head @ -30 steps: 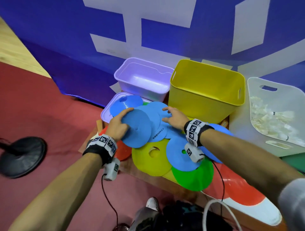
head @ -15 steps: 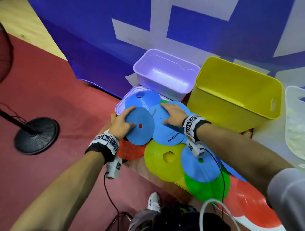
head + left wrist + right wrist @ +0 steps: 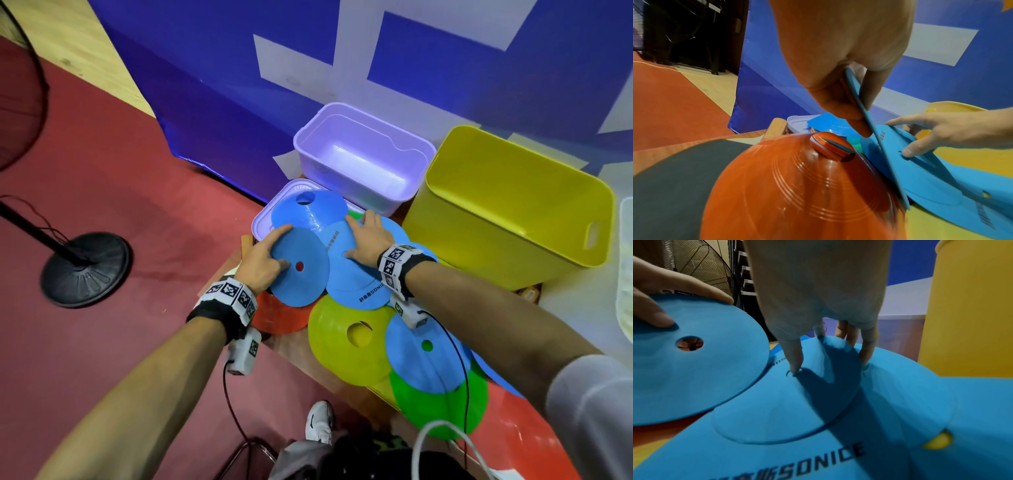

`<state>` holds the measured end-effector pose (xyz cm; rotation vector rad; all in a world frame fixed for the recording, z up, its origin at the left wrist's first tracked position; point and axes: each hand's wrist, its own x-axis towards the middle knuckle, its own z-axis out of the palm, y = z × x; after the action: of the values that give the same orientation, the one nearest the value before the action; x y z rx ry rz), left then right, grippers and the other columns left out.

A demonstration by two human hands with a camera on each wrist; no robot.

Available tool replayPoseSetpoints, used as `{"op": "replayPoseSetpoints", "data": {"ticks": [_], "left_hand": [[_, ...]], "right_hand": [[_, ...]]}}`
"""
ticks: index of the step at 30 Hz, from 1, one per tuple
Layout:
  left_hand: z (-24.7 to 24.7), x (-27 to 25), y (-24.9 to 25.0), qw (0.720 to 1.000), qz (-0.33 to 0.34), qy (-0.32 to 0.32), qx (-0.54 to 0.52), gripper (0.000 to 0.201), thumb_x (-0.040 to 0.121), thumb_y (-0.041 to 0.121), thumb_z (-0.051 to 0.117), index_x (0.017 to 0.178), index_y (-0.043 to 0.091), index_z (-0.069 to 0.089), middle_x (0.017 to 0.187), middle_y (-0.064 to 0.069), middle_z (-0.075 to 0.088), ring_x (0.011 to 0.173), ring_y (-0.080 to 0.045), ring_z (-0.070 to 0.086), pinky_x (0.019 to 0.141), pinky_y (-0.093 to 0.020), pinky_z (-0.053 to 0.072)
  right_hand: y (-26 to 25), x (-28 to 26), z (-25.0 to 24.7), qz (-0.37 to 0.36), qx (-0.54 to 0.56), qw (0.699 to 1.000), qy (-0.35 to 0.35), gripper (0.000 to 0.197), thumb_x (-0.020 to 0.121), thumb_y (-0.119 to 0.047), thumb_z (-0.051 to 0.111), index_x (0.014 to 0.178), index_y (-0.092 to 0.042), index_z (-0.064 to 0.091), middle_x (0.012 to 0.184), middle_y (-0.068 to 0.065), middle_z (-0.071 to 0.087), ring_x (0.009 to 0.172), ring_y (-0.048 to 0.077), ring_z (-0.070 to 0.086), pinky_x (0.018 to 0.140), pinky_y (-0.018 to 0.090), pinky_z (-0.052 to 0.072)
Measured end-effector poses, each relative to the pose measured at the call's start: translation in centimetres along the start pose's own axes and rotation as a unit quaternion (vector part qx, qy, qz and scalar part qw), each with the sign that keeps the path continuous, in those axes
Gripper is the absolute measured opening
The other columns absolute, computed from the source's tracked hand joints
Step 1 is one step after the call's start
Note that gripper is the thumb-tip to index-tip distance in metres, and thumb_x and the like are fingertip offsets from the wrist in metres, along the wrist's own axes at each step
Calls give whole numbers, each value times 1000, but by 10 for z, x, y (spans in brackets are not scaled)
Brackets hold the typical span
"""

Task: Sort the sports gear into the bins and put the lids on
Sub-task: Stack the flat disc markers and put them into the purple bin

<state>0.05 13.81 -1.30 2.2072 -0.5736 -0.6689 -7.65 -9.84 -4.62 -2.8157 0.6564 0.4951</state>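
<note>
Your left hand (image 3: 263,262) pinches the rim of a flat blue plastic marker disc (image 3: 298,265), thumb on top and fingers beneath, tilted up off an orange domed plastic cone (image 3: 807,186); your right hand (image 3: 368,240) lies spread, fingers straight, pressing on a second blue disc printed with dark lettering (image 3: 356,274), which overlaps more blue discs in the heap; none of the gear is in a bin yet, and both the lilac plastic bin (image 3: 363,161) and the yellow plastic bin (image 3: 513,205) stand open behind the pile. The thin edge is the weak point: a pinch that shallow could let the tilted disc slide out and drop to the red floor (image 3: 120,205); if you drag the printed disc rather than lift it, the discs under it may fan out toward the table edge, taking the yellow-green cone (image 3: 349,339) and green disc (image 3: 442,407) with them; a raised blue cone (image 3: 308,212) sits on the lilac lid (image 3: 265,219), so reaching for that lid early would tip it off; mixing flat discs and domed cones in one bin could stop a lid seating.
</note>
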Motion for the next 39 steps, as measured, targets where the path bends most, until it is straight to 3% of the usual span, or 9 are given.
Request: {"op": "replayPoseSetpoints", "data": {"ticks": [3, 8, 11, 14, 19, 23, 29, 35, 39], "left_hand": [[1, -1, -3, 1000, 7, 3, -10, 67, 88, 1, 62, 146, 28, 42, 113, 0, 34, 96, -18, 44, 62, -13, 35], [6, 0, -7, 1000, -9, 10, -15, 68, 86, 6, 64, 143, 37, 43, 114, -2, 36, 103, -25, 45, 68, -18, 41], [8, -3, 1, 1000, -15, 6, -20, 71, 75, 24, 64, 136, 52, 42, 103, 1, 39, 109, -34, 41, 92, -39, 48], [9, -4, 14, 1000, 12, -1, -25, 71, 74, 20, 64, 133, 54, 44, 106, 12, 49, 110, -24, 46, 105, -46, 39], [19, 0, 40, 995, 57, -22, -82, 71, 81, -1, 63, 137, 38, 49, 133, 5, 51, 112, -20, 53, 87, -28, 47], [39, 3, 76, 988, 101, -49, -104, 71, 80, -6, 61, 136, 36, 49, 128, 4, 53, 105, -19, 55, 74, -19, 47], [89, -1, 145, 963, 188, -122, -147, 69, 79, -11, 60, 130, 35, 53, 126, 5, 56, 100, -12, 59, 68, -13, 50], [161, -21, 224, 928, 260, -209, -165, 69, 79, -14, 57, 126, 37, 56, 127, 7, 54, 100, -14, 57, 75, -30, 56], [216, -38, 269, 904, 290, -271, -158, 69, 79, -17, 55, 126, 34, 56, 127, 9, 53, 104, -17, 55, 72, -24, 53]], "right_hand": [[0, -3, -3, 8, 33, 999, 17, 67, 86, -31, 68, 144, -25, 34, 129, 12, 35, 120, 32, 42, 87, 42, 48], [3, -10, -18, -23, 91, 996, 8, 48, 87, -9, 52, 130, -30, 45, 114, 9, 61, 93, 33, 61, 76, 42, 53], [5, -20, -26, -27, 116, 993, 25, 49, 85, -3, 48, 127, -27, 49, 103, 10, 66, 89, 34, 60, 76, 44, 53], [9, -31, -31, -24, 157, 986, 55, 51, 81, 0, 45, 122, -28, 55, 100, 12, 68, 89, 35, 60, 75, 45, 51], [28, -56, -45, 14, 258, 961, 99, 54, 79, 0, 40, 114, -37, 55, 99, 7, 69, 79, 30, 64, 65, 43, 56], [62, -92, -61, 49, 288, 942, 165, 56, 77, 2, 44, 118, -34, 57, 105, 5, 68, 86, 29, 63, 69, 42, 56], [137, -162, -77, 132, 301, 913, 243, 55, 78, 2, 45, 117, -34, 59, 99, 9, 67, 82, 30, 61, 65, 41, 53], [210, -248, -79, 206, 342, 865, 306, 53, 80, 5, 43, 117, -29, 60, 105, 7, 62, 86, 29, 59, 60, 31, 47], [256, -309, -68, 257, 353, 825, 359, 54, 76, 6, 43, 117, -25, 60, 105, 7, 64, 88, 28, 58, 66, 31, 45]]}}
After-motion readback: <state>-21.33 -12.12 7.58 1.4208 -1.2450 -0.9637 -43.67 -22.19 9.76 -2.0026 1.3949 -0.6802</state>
